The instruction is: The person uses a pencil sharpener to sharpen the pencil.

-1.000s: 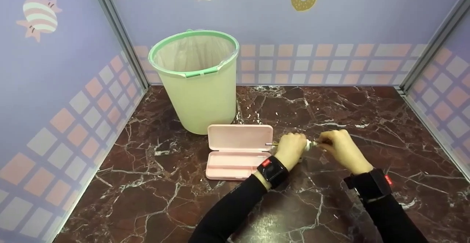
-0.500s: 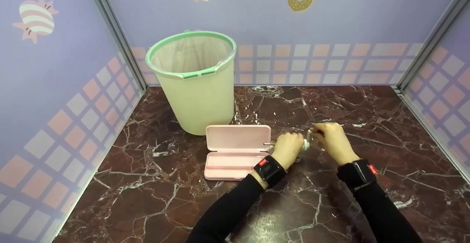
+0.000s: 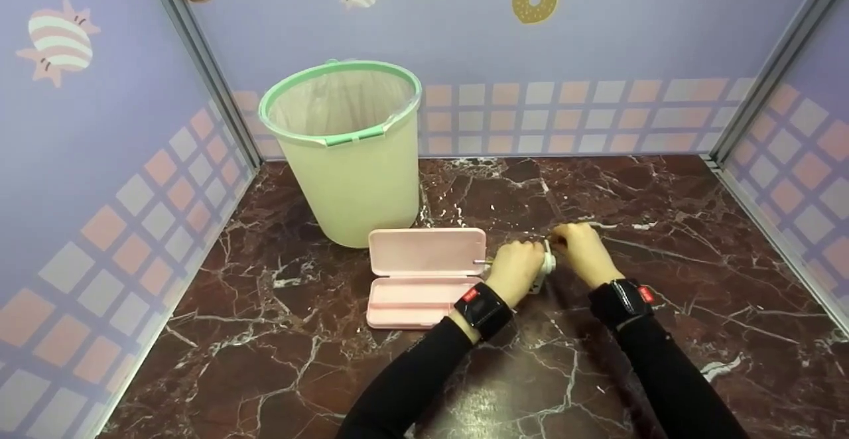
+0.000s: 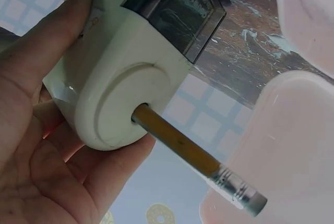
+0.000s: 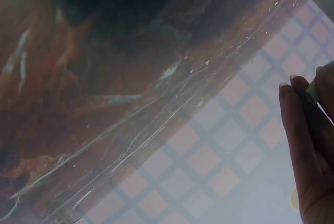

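My left hand [image 3: 517,266] grips a white crank pencil sharpener [image 4: 115,104] from its side, fingers wrapped around the body. A pencil [image 4: 180,143] sticks out of the hole in its round end, with the metal ferrule and worn eraser showing. The sharpener has a dark see-through shavings drawer [image 4: 180,20]. At the opposite end, my right hand [image 3: 584,250] pinches the crank knob [image 5: 312,93] between thumb and fingers. Just left of the left hand, an open pink pencil case [image 3: 424,253] lies on the table, its lid tilted back.
A pale green bin [image 3: 358,187] with a plastic liner and a green rim stands behind the pencil case. Small white bits lie on the dark marbled table [image 3: 265,359] near the bin. Patterned panels [image 3: 597,41] enclose the back and sides.
My right hand has swung up, then leftward, bringing the crank around closer to the sharpener. The left hand keeps hold of the sharpener in about the same place. The view has shifted slightly.
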Demonstrator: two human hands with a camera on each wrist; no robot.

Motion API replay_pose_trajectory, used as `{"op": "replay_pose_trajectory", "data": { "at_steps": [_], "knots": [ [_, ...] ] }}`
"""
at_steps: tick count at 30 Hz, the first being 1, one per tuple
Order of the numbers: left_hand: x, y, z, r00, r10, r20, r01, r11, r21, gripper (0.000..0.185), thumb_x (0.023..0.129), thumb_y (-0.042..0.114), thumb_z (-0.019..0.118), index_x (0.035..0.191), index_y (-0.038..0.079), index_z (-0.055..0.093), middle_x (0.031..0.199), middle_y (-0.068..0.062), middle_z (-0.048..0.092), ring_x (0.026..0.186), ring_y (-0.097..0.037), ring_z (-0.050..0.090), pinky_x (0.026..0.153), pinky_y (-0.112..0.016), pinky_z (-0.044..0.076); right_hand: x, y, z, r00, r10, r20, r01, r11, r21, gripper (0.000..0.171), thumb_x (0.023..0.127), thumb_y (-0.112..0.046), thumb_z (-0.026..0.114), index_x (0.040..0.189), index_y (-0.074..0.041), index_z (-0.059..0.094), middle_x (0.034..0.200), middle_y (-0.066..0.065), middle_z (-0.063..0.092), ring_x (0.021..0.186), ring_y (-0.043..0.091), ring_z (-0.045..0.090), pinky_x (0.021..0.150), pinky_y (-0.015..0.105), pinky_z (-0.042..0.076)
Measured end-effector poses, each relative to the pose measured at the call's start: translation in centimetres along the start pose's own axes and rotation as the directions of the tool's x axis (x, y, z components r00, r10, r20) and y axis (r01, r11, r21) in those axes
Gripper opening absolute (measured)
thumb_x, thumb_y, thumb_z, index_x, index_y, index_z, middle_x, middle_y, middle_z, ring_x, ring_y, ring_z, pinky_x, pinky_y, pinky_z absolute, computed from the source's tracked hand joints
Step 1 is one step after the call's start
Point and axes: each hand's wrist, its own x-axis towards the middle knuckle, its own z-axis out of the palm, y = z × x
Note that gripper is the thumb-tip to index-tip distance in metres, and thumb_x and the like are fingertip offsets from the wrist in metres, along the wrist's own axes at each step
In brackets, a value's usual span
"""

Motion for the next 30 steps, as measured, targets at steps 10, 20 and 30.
{"op": "replay_pose_trajectory", "data": {
  "at_steps": [10, 20, 30],
  "knots": [
    [-0.2, 0.1, 0.2, 1.000, -0.018, -0.004, 0.018, 1.000, 0.006, 0.012, 0.090, 0.022, 0.057, 0.093, 0.018, 0.069, 0.084, 0.004, 0.073, 0.071, -0.011, 0.068, 0.058, -0.023, 0.054, -0.5, 0.7, 1.0, 0.986, -0.015, 0.166, 0.005, 0.998, 0.062, 0.015, 0.069, 0.008, 0.065, 0.061, -0.005, 0.064, 0.064, 0.008, 0.068, 0.057, 0.016, 0.053, 0.055, 0.036, 0.043],
    [-0.2, 0.5, 0.0, 0.999, -0.033, -0.022, 0.034, 0.999, 0.006, 0.012, 0.090, 0.022, 0.057, 0.088, 0.018, 0.069, 0.081, 0.004, 0.072, 0.069, -0.010, 0.067, 0.057, -0.022, 0.053, -1.8, 0.4, 0.4, 0.976, -0.065, 0.206, 0.049, 0.995, 0.086, 0.014, 0.067, 0.006, 0.073, 0.062, -0.003, 0.064, 0.063, 0.009, 0.068, 0.056, 0.015, 0.053, 0.054, 0.035, 0.045],
    [0.2, 0.6, -0.5, 0.998, -0.037, 0.059, 0.035, 0.999, 0.032, 0.013, 0.091, 0.022, 0.056, 0.089, 0.020, 0.069, 0.081, 0.006, 0.072, 0.070, -0.008, 0.067, 0.057, -0.021, 0.053, -3.3, -0.2, -1.3, 0.922, -0.107, 0.371, 0.022, 0.974, 0.228, 0.014, 0.069, 0.003, 0.078, 0.064, -0.005, 0.068, 0.062, 0.000, 0.065, 0.055, 0.000, 0.046, 0.054, 0.020, 0.043]
  ]
}}
